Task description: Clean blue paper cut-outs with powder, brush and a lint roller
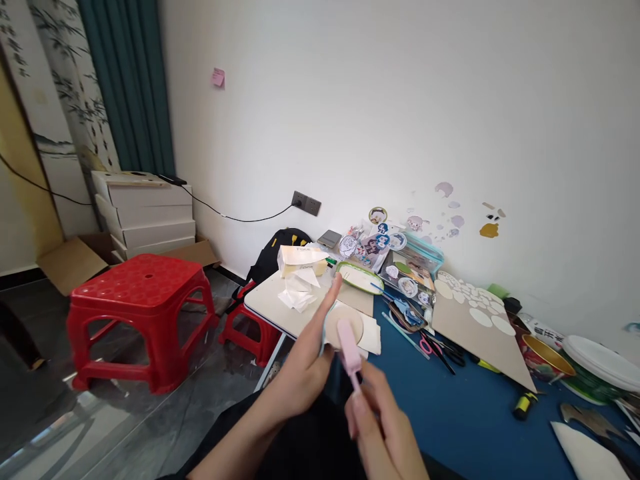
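A round, pale beige disc point(344, 325) rests against the palm side of my left hand point(306, 363), whose fingers stretch upward along its left edge. Between the fingertips of my right hand point(377, 417) is the thin handle of a pink tool point(350, 347). The tool's wide pink head lies over the lower right part of the disc. White paper or cloth point(370, 335) shows behind the disc, at the table's edge.
A green-rimmed tray point(361, 277), torn white papers point(299, 293), scissors point(435, 345) and a grey board point(480, 330) lie on the blue table point(440, 407). A red stool point(145, 287) stands at left. Bowls point(545, 357) are at right.
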Demonstrator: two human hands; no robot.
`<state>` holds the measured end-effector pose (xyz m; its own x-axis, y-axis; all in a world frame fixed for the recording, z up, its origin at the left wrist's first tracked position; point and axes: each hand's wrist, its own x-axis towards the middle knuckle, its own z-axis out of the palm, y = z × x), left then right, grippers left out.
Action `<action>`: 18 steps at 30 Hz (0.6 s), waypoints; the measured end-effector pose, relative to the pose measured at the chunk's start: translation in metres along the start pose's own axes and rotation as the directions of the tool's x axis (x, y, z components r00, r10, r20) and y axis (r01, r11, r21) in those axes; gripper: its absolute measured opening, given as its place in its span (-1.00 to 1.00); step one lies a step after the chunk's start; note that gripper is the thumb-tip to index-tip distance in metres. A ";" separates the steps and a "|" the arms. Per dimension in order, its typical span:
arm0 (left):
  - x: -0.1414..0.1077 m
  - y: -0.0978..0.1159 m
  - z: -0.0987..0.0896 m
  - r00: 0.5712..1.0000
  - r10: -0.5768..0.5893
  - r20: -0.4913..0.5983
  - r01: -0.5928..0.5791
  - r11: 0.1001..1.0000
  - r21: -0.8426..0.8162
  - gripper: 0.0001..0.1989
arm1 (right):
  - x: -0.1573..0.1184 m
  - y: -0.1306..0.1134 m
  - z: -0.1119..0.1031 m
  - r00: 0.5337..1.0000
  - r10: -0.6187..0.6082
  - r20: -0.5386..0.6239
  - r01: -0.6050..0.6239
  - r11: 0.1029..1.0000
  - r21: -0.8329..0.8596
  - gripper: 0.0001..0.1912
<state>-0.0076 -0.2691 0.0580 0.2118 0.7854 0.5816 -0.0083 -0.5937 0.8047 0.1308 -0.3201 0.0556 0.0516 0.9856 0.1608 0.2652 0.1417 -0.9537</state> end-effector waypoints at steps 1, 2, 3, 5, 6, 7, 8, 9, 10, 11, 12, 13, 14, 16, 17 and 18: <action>0.000 0.000 0.000 1.000 0.000 0.026 0.000 1.000 0.008 -0.28 | 0.000 -0.001 0.000 1.000 0.001 -0.014 -0.001 1.000 0.013 -0.48; 0.000 0.001 -0.001 0.997 0.006 0.072 -0.007 1.000 0.017 -0.28 | -0.001 -0.002 0.000 0.999 0.010 -0.044 -0.009 1.000 0.028 -0.49; 0.000 0.001 -0.001 0.993 0.016 0.113 -0.018 1.000 0.024 -0.29 | -0.001 -0.003 0.000 0.997 0.021 -0.076 -0.018 0.999 0.039 -0.49; 0.000 0.001 -0.002 0.991 0.025 0.134 -0.028 0.999 0.022 -0.27 | -0.002 -0.005 0.000 0.995 0.023 -0.093 -0.020 0.999 0.034 -0.49; 0.000 0.001 -0.002 0.993 0.021 0.119 -0.023 1.000 0.016 -0.27 | -0.003 -0.005 0.000 0.997 0.014 -0.075 -0.012 1.000 0.028 -0.48; 0.000 0.002 -0.003 0.994 0.015 0.108 -0.016 1.000 0.011 -0.26 | -0.004 -0.005 0.000 0.998 0.005 -0.056 -0.003 1.000 0.028 -0.47; 0.000 0.003 -0.003 0.993 0.010 0.121 -0.012 1.000 0.011 -0.26 | -0.005 -0.004 0.000 0.998 0.007 -0.055 -0.005 0.999 0.033 -0.47; 0.000 0.004 -0.003 0.989 0.011 0.150 -0.013 1.000 0.011 -0.27 | -0.006 -0.004 0.000 0.997 0.020 -0.073 -0.017 0.999 0.040 -0.47; 0.000 0.006 -0.002 0.984 0.014 0.178 -0.015 1.000 0.006 -0.29 | -0.006 -0.003 0.000 0.994 0.036 -0.102 -0.031 0.998 0.050 -0.47; -0.001 0.007 -0.002 0.981 0.012 0.192 -0.011 1.000 -0.010 -0.31 | -0.006 -0.003 0.000 0.991 0.049 -0.125 -0.042 0.997 0.061 -0.47; -0.001 0.008 -0.001 0.982 -0.003 0.191 0.010 0.999 -0.037 -0.32 | -0.005 -0.002 -0.001 0.989 0.060 -0.132 -0.050 0.996 0.075 -0.48; -0.001 0.008 -0.001 0.983 -0.030 0.182 0.046 0.996 -0.080 -0.32 | -0.004 -0.003 -0.002 0.990 0.071 -0.124 -0.059 0.994 0.096 -0.48; 0.000 0.007 0.000 0.983 -0.060 0.171 0.087 0.985 -0.150 -0.29 | -0.002 -0.003 -0.004 0.990 0.085 -0.111 -0.070 0.989 0.131 -0.48; 0.001 0.004 0.003 0.978 -0.094 0.185 0.156 0.921 -0.358 -0.18 | 0.004 -0.006 -0.009 0.985 0.123 -0.123 -0.093 0.969 0.228 -0.46; 0.002 0.002 0.004 0.979 -0.091 0.184 0.171 0.860 -0.481 -0.12 | 0.007 -0.007 -0.012 0.978 0.145 -0.151 -0.100 0.957 0.272 -0.43; 0.003 0.000 0.006 0.982 -0.083 0.170 0.170 0.783 -0.599 -0.08 | 0.010 -0.009 -0.016 0.969 0.166 -0.184 -0.103 0.946 0.309 -0.40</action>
<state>-0.0012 -0.2677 0.0593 0.3744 0.7909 0.4840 -0.5556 -0.2266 0.8000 0.1443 -0.3128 0.0699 0.2707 0.9616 0.0446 -0.0520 0.0609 -0.9968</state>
